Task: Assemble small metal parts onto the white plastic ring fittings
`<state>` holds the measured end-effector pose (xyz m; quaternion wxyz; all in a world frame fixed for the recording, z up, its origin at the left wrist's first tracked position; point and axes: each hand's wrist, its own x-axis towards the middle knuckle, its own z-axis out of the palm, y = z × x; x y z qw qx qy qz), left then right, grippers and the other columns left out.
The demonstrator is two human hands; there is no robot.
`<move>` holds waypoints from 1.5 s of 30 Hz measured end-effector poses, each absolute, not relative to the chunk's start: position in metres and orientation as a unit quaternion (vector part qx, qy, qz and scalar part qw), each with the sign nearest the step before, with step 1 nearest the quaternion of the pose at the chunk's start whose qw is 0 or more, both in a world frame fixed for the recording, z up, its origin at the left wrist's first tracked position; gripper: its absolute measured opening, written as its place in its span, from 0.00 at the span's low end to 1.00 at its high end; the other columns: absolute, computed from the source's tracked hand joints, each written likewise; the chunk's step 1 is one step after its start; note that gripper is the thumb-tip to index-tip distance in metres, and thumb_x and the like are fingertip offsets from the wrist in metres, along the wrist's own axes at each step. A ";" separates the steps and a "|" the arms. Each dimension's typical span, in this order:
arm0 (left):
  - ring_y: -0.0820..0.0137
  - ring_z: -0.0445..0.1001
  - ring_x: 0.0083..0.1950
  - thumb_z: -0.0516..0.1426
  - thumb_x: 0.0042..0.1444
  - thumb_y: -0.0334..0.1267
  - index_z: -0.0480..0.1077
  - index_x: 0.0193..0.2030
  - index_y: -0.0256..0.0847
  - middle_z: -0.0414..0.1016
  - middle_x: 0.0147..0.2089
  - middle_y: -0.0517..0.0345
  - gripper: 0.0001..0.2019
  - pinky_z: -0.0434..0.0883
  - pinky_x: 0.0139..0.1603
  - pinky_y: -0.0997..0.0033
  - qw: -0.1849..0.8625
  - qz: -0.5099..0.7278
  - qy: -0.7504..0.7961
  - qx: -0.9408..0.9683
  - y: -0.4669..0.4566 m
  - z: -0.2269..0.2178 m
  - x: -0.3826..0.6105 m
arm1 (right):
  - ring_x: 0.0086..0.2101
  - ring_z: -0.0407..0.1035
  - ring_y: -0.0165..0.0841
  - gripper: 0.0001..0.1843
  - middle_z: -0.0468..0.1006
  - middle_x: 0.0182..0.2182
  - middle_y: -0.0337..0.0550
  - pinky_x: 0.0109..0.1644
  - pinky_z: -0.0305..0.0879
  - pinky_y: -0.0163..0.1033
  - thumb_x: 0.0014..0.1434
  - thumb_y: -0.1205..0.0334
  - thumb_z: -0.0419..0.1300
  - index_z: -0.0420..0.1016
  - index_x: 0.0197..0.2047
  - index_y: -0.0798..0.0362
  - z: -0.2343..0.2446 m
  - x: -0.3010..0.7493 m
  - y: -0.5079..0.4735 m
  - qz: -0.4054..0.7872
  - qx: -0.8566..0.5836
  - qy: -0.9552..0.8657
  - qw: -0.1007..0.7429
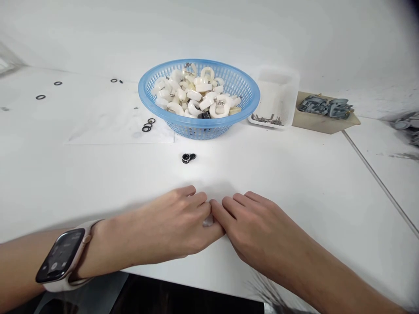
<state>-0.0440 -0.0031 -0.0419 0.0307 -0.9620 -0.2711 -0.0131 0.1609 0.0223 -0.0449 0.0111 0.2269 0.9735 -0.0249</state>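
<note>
My left hand (183, 222), with a watch (60, 257) on its wrist, is closed low over the white table. Curled fingers bring my right hand (255, 222) up against it, and the two meet at thumbs and forefingers. A small whitish patch (208, 220) shows between my left thumb and fingers. I cannot make out what it is; the fingers hide most of it. Just beyond the hands lies a small black part with a light ring on it (187, 158). Farther back stands a blue plastic basket (199, 121) heaped with white ring-shaped plastic parts (196, 93).
Right of the basket are a white tray (288, 96) with thin metal pins (266, 120) and a beige bin (314, 123) holding grey metal parts (325, 107). Several black rubber rings (147, 127) lie at left, some on white paper (108, 126). A seam (379, 183) crosses the table at right.
</note>
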 end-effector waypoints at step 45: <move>0.67 0.55 0.31 0.52 0.58 0.28 0.55 0.34 0.40 0.54 0.29 0.60 0.08 0.56 0.35 0.61 0.031 -0.024 -0.269 -0.962 -0.004 -0.043 -0.046 | 0.27 0.58 0.34 0.13 0.68 0.28 0.36 0.33 0.46 0.41 0.54 0.80 0.50 0.61 0.35 0.51 -0.044 0.160 0.022 -0.027 0.236 0.971 0.009</move>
